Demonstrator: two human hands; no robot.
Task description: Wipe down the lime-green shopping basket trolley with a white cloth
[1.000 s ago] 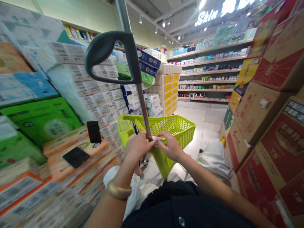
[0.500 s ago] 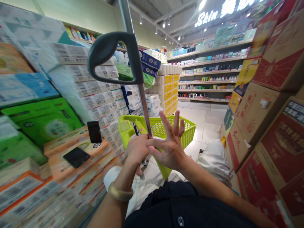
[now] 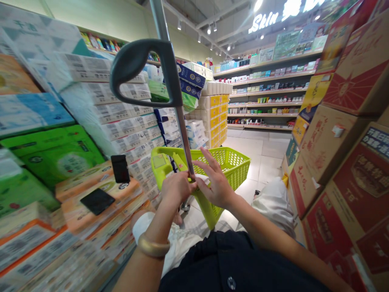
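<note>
Fingers of the left hand [image 3: 176,188], at the centre of the frame, are curled at the lower end of the metal pole [image 3: 184,136]; whether they grip it cannot be told. Fingers of the right hand [image 3: 219,188] are extended and spread, thumb beside a small white item [image 3: 203,177], partly hidden, between the hands. The yellow-green basket [image 3: 239,172] is located beyond the hands, right of centre. The grey loop handle [image 3: 175,79] is fitted to the pole, upper centre-left. One black device [image 3: 120,170] stands and another [image 3: 97,201] lies flat on orange packs [image 3: 124,194], lower left.
</note>
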